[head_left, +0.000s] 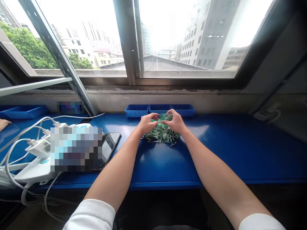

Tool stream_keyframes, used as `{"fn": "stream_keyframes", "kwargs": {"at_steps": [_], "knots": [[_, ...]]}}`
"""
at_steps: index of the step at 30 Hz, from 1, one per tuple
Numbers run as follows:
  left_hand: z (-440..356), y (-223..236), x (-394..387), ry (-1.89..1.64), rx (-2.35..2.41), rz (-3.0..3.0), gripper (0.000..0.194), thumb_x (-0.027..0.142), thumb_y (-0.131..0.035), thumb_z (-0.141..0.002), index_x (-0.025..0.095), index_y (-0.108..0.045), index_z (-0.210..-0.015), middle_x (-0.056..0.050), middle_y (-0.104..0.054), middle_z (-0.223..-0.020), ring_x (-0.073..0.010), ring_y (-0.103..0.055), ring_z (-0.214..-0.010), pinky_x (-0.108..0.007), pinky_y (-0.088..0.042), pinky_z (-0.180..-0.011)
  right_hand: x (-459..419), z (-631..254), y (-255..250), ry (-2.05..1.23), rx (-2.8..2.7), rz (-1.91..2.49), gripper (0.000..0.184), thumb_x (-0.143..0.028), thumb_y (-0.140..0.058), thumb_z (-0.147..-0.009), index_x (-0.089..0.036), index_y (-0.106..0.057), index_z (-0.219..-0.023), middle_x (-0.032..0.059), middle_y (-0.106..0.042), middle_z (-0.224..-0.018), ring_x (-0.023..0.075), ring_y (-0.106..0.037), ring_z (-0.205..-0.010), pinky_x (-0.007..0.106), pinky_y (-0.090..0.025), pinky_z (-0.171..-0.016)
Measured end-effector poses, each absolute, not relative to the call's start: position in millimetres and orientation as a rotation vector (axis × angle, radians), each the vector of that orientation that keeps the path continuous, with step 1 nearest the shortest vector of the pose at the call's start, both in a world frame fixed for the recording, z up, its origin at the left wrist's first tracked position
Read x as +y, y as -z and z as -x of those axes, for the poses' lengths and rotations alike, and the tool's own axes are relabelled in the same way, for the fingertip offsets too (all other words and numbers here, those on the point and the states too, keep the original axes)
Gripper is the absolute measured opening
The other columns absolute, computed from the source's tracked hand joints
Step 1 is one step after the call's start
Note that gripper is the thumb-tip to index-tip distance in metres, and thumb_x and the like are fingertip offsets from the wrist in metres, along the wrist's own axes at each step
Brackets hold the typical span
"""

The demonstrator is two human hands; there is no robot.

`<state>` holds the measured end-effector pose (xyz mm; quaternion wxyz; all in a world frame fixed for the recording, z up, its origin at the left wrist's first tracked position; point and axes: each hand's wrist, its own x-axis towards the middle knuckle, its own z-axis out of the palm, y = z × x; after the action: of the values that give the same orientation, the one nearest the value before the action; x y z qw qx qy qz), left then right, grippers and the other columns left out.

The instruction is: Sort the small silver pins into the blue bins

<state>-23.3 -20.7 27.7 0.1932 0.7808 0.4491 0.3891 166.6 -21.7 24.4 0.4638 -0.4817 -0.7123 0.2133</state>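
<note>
A pile of small dark and silvery pin-like metal parts (165, 134) lies on the blue tabletop, mixed with green pieces. My left hand (146, 124) is curled at the pile's left side, thumb and fingers drawn toward each other; what is between them is too small to make out. At the far right side, my right hand (177, 122) has its thumb and fingers around a thin green sheet-like piece (164, 117) standing above the pile. Whether this is a board or plastic I cannot tell. Some loose parts stick out toward me.
Blue divided trays (160, 110) stand behind the pile against the wall. Left are a phone (109, 148), a white power strip (35, 171) with chargers and cables, and a blurred patch. Another blue tray (26, 111) and part of a person's hand (4, 124) appear far left.
</note>
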Motion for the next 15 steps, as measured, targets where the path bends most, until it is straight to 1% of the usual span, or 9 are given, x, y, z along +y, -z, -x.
{"fn": "stream_keyframes", "kwargs": {"at_steps": [3, 5, 6, 7, 8, 10, 12, 14, 15], "knots": [[18.6, -27.8, -23.8, -1.065, 1.142, -2.121, 0.050, 0.022, -0.063, -0.070, 0.019, -0.057, -0.120, -0.005, -0.069, -0.099, -0.0189, -0.063, -0.095, -0.029, -0.049, -0.082, -22.6, -162.9, -26.0, -0.678, -1.648, 1.094, 0.043, -0.044, -0.071, -0.062, -0.021, -0.046, -0.089, -0.0068, -0.048, -0.065, 0.0096, -0.042, -0.056, 0.024, -0.036, -0.054], [14.4, -27.5, -24.7, -1.105, 1.106, -2.055, 0.059, 0.025, -0.067, -0.069, 0.017, -0.052, -0.126, -0.004, -0.069, -0.093, -0.0178, -0.064, -0.087, -0.028, -0.049, -0.077, -24.0, -159.1, -26.0, -0.762, -1.627, 1.043, 0.041, -0.044, -0.069, -0.065, -0.021, -0.045, -0.089, -0.0077, -0.046, -0.063, 0.0086, -0.040, -0.054, 0.023, -0.035, -0.052], [12.5, -27.3, -24.7, -1.132, 1.118, -2.030, 0.061, 0.027, -0.068, -0.069, 0.017, -0.052, -0.126, -0.003, -0.068, -0.088, -0.0169, -0.063, -0.082, -0.027, -0.049, -0.075, -24.7, -157.3, -25.8, -0.783, -1.623, 1.029, 0.040, -0.043, -0.069, -0.065, -0.021, -0.045, -0.088, -0.0080, -0.046, -0.062, 0.0083, -0.040, -0.053, 0.023, -0.034, -0.051], [11.0, -27.1, -24.5, -1.152, 1.141, -2.018, 0.057, 0.029, -0.068, -0.069, 0.016, -0.054, -0.123, -0.002, -0.067, -0.082, -0.0161, -0.063, -0.077, -0.027, -0.049, -0.072, -25.1, -155.9, -25.4, -0.794, -1.622, 1.017, 0.039, -0.043, -0.070, -0.065, -0.021, -0.046, -0.087, -0.0081, -0.046, -0.062, 0.0080, -0.040, -0.053, 0.023, -0.034, -0.050], [10.0, -27.0, -24.0, -1.162, 1.170, -2.020, 0.049, 0.030, -0.067, -0.070, 0.016, -0.059, -0.117, -0.001, -0.066, -0.078, -0.0155, -0.061, -0.074, -0.027, -0.049, -0.071, -25.2, -155.0, -25.0, -0.802, -1.622, 1.003, 0.039, -0.043, -0.071, -0.064, -0.021, -0.047, -0.086, -0.0080, -0.046, -0.061, 0.0079, -0.040, -0.053, 0.022, -0.034, -0.050], [9.9, -26.9, -22.4, -1.191, 1.233, -2.037, 0.029, 0.031, -0.065, -0.072, 0.016, -0.068, -0.097, -0.001, -0.064, -0.073, -0.0152, -0.060, -0.072, -0.028, -0.048, -0.070, -24.3, -155.0, -24.2, -0.824, -1.626, 0.951, 0.036, -0.042, -0.072, -0.063, -0.020, -0.052, -0.083, -0.0061, -0.049, -0.063, 0.0086, -0.044, -0.055, 0.023, -0.036, -0.050], [11.4, -26.8, -20.4, -1.279, 1.265, -2.035, 0.015, 0.028, -0.065, -0.072, 0.017, -0.071, -0.080, -0.002, -0.064, -0.078, -0.0157, -0.060, -0.075, -0.028, -0.049, -0.072, -22.5, -157.1, -23.5, -0.830, -1.623, 0.888, 0.030, -0.040, -0.073, -0.062, -0.019, -0.059, -0.078, -0.0009, -0.058, -0.075, 0.0117, -0.052, -0.064, 0.025, -0.042, -0.055], [13.0, -26.4, -19.3, -1.415, 1.255, -2.011, 0.009, 0.023, -0.066, -0.069, 0.019, -0.072, -0.074, -0.003, -0.065, -0.090, -0.0166, -0.061, -0.083, -0.029, -0.050, -0.078, -20.9, -159.6, -22.9, -0.771, -1.613, 0.870, 0.021, -0.035, -0.073, -0.062, -0.018, -0.065, -0.071, 0.0047, -0.063, -0.093, 0.0174, -0.058, -0.082, 0.029, -0.047, -0.064], [13.4, -26.2, -19.3, -1.469, 1.240, -2.008, 0.008, 0.021, -0.065, -0.069, 0.019, -0.072, -0.073, -0.004, -0.065, -0.095, -0.0172, -0.062, -0.088, -0.029, -0.050, -0.081, -20.5, -160.4, -22.6, -0.712, -1.608, 0.886, 0.016, -0.031, -0.073, -0.062, -0.018, -0.067, -0.068, 0.0061, -0.064, -0.101, 0.0202, -0.058, -0.092, 0.031, -0.049, -0.071]]}}
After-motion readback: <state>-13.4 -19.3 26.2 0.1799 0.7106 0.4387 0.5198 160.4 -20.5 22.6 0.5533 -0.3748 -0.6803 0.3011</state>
